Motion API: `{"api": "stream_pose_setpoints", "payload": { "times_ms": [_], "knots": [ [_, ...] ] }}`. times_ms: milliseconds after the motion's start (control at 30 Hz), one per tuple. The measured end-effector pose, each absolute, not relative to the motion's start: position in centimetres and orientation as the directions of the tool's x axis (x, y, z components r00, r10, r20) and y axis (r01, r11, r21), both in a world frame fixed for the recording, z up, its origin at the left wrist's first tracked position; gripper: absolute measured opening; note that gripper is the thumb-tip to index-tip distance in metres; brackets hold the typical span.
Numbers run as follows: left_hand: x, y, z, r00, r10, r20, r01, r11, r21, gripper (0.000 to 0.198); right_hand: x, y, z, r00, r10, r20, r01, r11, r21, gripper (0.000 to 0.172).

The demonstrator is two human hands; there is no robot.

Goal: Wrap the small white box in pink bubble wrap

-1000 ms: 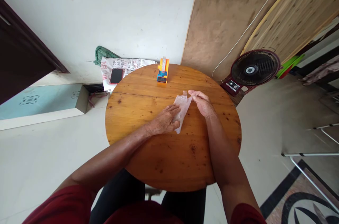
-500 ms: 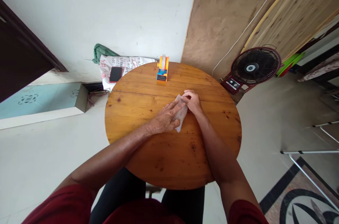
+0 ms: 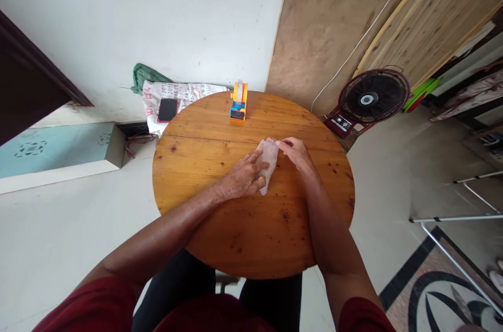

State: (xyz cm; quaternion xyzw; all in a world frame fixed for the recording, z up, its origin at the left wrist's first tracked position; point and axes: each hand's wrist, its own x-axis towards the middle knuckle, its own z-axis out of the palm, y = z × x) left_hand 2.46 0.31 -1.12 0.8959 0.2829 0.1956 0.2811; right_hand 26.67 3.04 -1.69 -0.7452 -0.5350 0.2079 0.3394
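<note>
A small, whitish, see-through piece of bubble wrap (image 3: pixel 269 156) lies on the round wooden table (image 3: pixel 236 232), its long side running away from me. My left hand (image 3: pixel 245 174) rests over its left side with fingers spread, pressing it down. At its far right corner, the thumb and fingertips of my right hand (image 3: pixel 294 153) are pinched together on the edge of the wrap. Whether anything is folded inside the wrap, I cannot tell.
An orange and blue tape dispenser (image 3: pixel 238 101) stands at the table's far edge. Beyond the table on the left, a dark phone-like slab (image 3: pixel 167 110) lies on a printed white sack (image 3: pixel 151 96). A dark red fan (image 3: pixel 369 99) stands behind on the right.
My right hand has shifted slightly right and nearer to me, uncovering more of the wrap's far end. My left hand stays on the wrap. The view has shifted a little.
</note>
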Motion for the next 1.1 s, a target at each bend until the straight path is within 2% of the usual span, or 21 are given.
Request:
{"api": "stream_pose_setpoints", "payload": {
  "times_ms": [167, 300, 433, 633, 700, 867, 1000, 1100],
  "knots": [
    [2.4, 0.2, -0.5, 0.769, 0.623, 0.147, 0.431, -0.673, 0.601, 0.050, 24.9, 3.1, -0.7, 0.321, 0.947, 0.010, 0.749, -0.247, -0.615, 0.034],
    [2.4, 0.1, -0.6, 0.761, 0.625, 0.171, 0.432, -0.686, 0.585, 0.048, 24.9, 3.2, -0.4, 0.298, 0.953, -0.047, 0.762, -0.267, -0.590, 0.036],
    [2.4, 0.1, -0.8, 0.766, 0.616, 0.183, 0.430, -0.703, 0.566, 0.048, 25.4, 3.4, -1.0, 0.250, 0.957, -0.148, 0.717, -0.286, -0.636, 0.038],
    [2.4, 0.2, -1.0, 0.761, 0.616, 0.205, 0.421, -0.709, 0.566, 0.047, 24.3, 3.5, -1.8, 0.272, 0.962, 0.020, 0.598, -0.153, -0.787, 0.016],
    [2.4, 0.2, -1.2, 0.758, 0.614, 0.222, 0.413, -0.715, 0.564, 0.047, 23.7, 3.2, -1.6, 0.302, 0.953, 0.014, 0.523, -0.153, -0.838, 0.014],
    [2.4, 0.2, -1.4, 0.760, 0.604, 0.240, 0.404, -0.728, 0.553, 0.045, 22.5, 2.7, -0.8, 0.294, 0.947, -0.133, 0.336, -0.232, -0.913, 0.018],
    [2.4, 0.1, -0.9, 0.768, 0.608, 0.201, 0.421, -0.716, 0.557, 0.048, 21.9, 2.9, -1.0, 0.291, 0.949, -0.123, 0.324, -0.218, -0.920, 0.022],
    [2.3, 0.0, -0.6, 0.772, 0.608, 0.183, 0.426, -0.709, 0.562, 0.050, 21.8, 3.1, -1.6, 0.304, 0.950, -0.068, 0.315, -0.167, -0.934, 0.035]
  ]
}}
